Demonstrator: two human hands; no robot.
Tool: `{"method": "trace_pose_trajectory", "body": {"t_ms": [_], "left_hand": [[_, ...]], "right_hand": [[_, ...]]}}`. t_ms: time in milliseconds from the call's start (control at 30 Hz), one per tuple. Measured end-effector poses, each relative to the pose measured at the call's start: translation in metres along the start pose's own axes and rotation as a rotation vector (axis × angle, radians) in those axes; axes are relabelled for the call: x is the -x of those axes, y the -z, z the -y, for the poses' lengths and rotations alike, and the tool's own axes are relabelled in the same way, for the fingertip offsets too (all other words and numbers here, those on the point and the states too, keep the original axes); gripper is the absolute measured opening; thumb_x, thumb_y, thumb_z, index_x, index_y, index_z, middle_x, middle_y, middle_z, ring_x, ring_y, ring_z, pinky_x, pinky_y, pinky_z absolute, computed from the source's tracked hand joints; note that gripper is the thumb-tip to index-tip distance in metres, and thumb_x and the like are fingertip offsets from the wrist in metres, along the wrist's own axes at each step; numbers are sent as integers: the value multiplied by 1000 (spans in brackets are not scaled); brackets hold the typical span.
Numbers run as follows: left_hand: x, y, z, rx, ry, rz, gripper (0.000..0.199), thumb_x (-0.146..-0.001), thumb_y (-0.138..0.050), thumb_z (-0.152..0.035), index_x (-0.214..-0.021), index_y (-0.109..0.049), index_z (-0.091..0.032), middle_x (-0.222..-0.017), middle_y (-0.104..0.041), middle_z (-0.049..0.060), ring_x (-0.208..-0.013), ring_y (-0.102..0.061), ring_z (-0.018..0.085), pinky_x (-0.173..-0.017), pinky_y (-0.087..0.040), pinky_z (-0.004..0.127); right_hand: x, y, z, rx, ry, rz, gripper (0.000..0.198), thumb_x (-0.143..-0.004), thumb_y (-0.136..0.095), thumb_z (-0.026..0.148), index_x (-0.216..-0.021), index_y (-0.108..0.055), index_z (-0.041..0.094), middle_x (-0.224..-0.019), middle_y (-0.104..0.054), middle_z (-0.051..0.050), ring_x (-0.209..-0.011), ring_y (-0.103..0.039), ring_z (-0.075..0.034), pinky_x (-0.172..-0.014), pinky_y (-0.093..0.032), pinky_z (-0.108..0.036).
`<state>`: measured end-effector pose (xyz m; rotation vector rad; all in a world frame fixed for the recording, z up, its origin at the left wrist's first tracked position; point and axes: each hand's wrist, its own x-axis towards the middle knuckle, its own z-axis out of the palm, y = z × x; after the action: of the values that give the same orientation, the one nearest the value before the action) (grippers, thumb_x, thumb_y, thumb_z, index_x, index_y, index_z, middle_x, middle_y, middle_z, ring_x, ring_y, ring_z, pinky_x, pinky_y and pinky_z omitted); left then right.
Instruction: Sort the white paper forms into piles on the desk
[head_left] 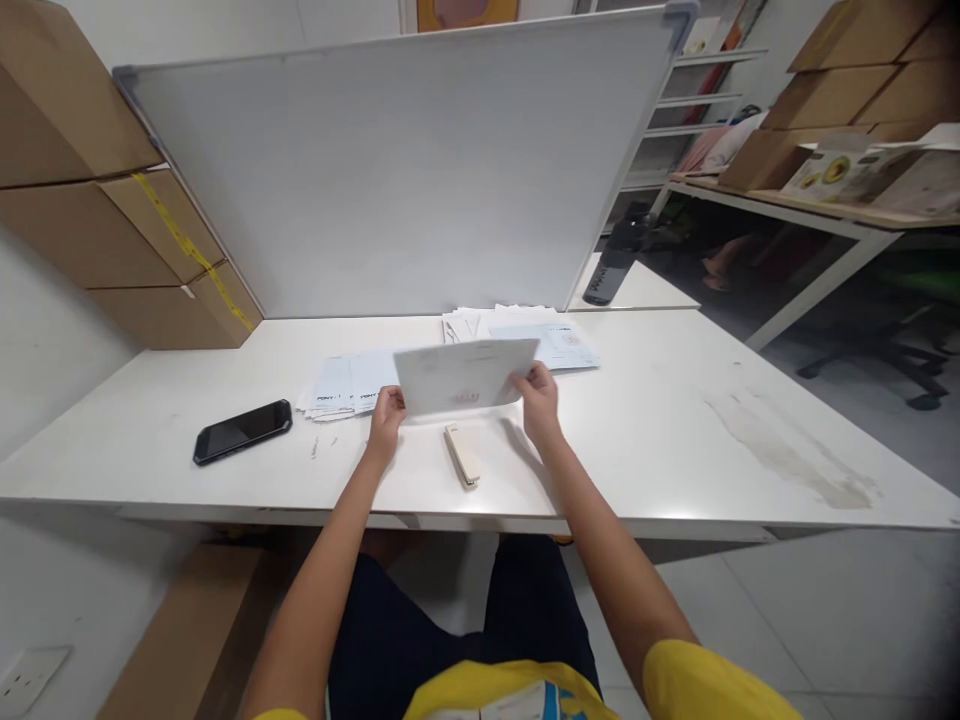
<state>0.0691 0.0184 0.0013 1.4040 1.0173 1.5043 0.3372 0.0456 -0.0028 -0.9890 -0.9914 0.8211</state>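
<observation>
Between my two hands a sheet of paper [465,375] is held up, tilted above the table, with a faint reddish mark low on its face. My left hand [388,412] grips its left edge. My right hand [538,395] pinches its right edge, thumb on the near face. Below the sheet a cream stapler [462,456] lies on the white tabletop. Behind my left hand are light-blue printed papers [337,385], overlapping. Beyond the held sheet sits another pile of papers [566,345], a light-blue one with a red stamp on top.
A black phone [244,432] lies at the left of the table [645,430]. A whiteboard [397,180] stands along the back, with cardboard boxes [97,230] to its left. A dark bottle [615,262] is at the back right. Another person's foot shows under the far desk [795,205].
</observation>
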Motion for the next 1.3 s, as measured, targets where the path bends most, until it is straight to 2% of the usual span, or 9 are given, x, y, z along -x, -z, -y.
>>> {"method": "trace_pose_trajectory", "body": {"t_ms": [100,267,367,467,567,733,900,1067,1300], "left_hand": [[4,0,2,-23,34,58,23,-74,-52,-20,-97,-53,-21,-91,-62,3,-85,-61,18,-82,-48,34],[6,-4,3,-185,116,216,23,-77,-48,-21,-99,-55,-20,-89,-64,3,-85,-61,18,-84,-48,35],[3,-5,-2,-341,114,275,22,-80,-48,-22,-100,-57,-21,-90,-66,3,-87,-63,19,-86,-49,36],[8,-8,-7,-507,69,286,22,-85,-47,-25,-102,-60,-21,-97,-68,5,-96,-64,22,-90,-49,39],[26,-18,-9,-648,-84,268,27,-91,-46,-28,-111,-62,-22,-117,-67,8,-117,-59,25,-102,-45,45],[73,-44,-17,-786,-356,566,45,-98,-46,-35,-141,-48,-26,-148,-51,5,-147,-32,26,-120,-29,49],[87,-57,-24,-880,-343,636,48,-100,-40,-32,-148,-41,-26,-160,-33,5,-153,-13,29,-124,-16,53],[84,-57,-23,-885,-319,654,54,-100,-39,-27,-154,-28,-23,-162,-28,9,-153,-12,27,-124,-18,51],[95,-59,-20,-892,-307,633,57,-101,-40,-31,-155,-23,-21,-164,-18,13,-152,-12,28,-124,-18,51]], "right_hand": [[32,35,19,0,-96,21,34,-74,-62,41,-104,-60,26,-93,-68,-3,-97,-63,-23,-82,-50,-34],[110,103,50,313,-454,436,42,-67,-67,35,-107,-68,23,-90,-73,-5,-87,-67,-29,-73,-53,-37],[127,123,64,535,-490,349,44,-70,-60,32,-113,-67,23,-96,-73,-6,-90,-67,-28,-77,-53,-38],[125,125,72,625,-532,232,47,-71,-55,30,-117,-63,23,-103,-73,-7,-93,-68,-27,-80,-53,-36],[121,122,70,628,-584,215,50,-72,-52,29,-121,-59,22,-106,-72,-7,-95,-68,-26,-81,-53,-35],[120,121,65,708,-574,237,51,-71,-53,26,-121,-60,23,-113,-71,-8,-100,-67,-26,-86,-51,-37],[116,117,67,626,-639,193,57,-70,-59,28,-126,-58,25,-111,-71,-9,-93,-68,-28,-80,-53,-39],[107,119,63,596,-597,84,52,-68,-59,26,-121,-60,25,-109,-72,-7,-97,-67,-29,-84,-51,-41],[106,116,65,548,-602,147,51,-71,-58,27,-122,-60,27,-103,-73,-5,-94,-67,-29,-80,-52,-39]]}}
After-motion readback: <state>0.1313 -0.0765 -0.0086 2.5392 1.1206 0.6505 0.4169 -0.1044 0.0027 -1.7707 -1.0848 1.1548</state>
